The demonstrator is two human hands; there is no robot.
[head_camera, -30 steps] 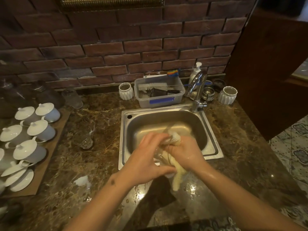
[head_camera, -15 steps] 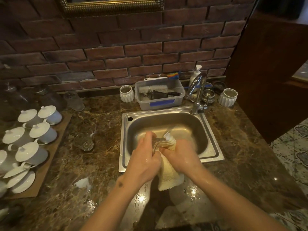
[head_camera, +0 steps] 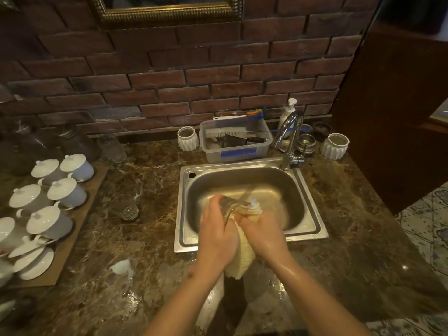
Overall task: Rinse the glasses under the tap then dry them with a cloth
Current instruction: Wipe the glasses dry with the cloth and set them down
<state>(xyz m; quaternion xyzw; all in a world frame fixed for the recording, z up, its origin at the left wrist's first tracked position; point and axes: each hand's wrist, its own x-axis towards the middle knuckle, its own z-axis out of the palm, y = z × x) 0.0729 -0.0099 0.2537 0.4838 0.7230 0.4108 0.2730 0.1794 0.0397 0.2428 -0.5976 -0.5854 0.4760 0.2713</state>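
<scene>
Over the front of the steel sink (head_camera: 312, 229) my left hand (head_camera: 217, 232) grips a clear glass (head_camera: 230, 206), tilted with its mouth toward the right. My right hand (head_camera: 264, 232) pushes a pale yellow cloth (head_camera: 242, 260) into that mouth; a bunched end pokes out at the top and the rest hangs between my wrists. Another clear glass (head_camera: 124, 207) stands on the marble counter left of the sink. The chrome tap (head_camera: 289, 139) rises at the sink's back right corner; I see no water running.
A grey tub (head_camera: 236, 154) with brushes sits behind the sink, with white ribbed cups (head_camera: 188, 138) (head_camera: 335, 145) on either side and a soap pump (head_camera: 287, 113). Several white lidded cups (head_camera: 58, 195) fill a board at left. Water puddles (head_camera: 121, 266) lie on the counter. A dark cabinet stands right.
Both hands have lifted slightly over the sink. The glass has turned in my left hand while the cloth was pushed deeper into it. More cloth now hangs below.
</scene>
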